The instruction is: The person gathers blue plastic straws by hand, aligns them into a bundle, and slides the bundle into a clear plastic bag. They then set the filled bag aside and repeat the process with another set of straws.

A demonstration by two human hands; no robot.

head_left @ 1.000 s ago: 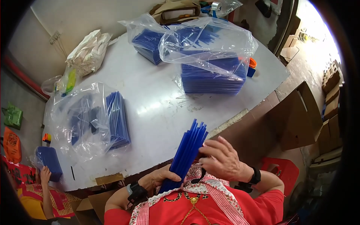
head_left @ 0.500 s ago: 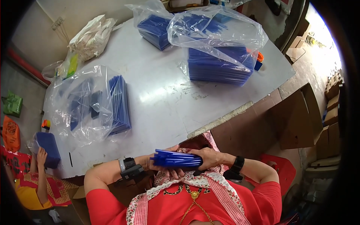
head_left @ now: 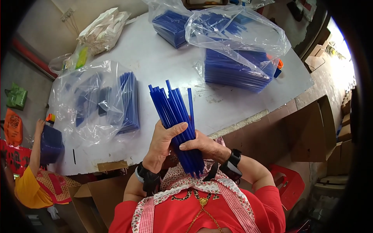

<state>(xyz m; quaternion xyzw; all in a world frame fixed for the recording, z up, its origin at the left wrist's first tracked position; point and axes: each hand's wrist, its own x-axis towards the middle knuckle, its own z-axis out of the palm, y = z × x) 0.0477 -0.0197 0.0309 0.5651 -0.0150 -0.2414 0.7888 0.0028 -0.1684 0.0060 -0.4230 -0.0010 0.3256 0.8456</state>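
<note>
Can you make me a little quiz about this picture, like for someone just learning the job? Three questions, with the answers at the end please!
1. True or false: the left hand and the right hand are both on the bundle of blue sticks.

2. What lies partly over the large blue stack at the far right of the table?
A) a towel
B) a clear plastic bag
C) a cardboard lid

3. Fill in the blank: the orange bag is near the ____ edge of the picture.

Key: 1. True. 2. B. 3. left.
</note>
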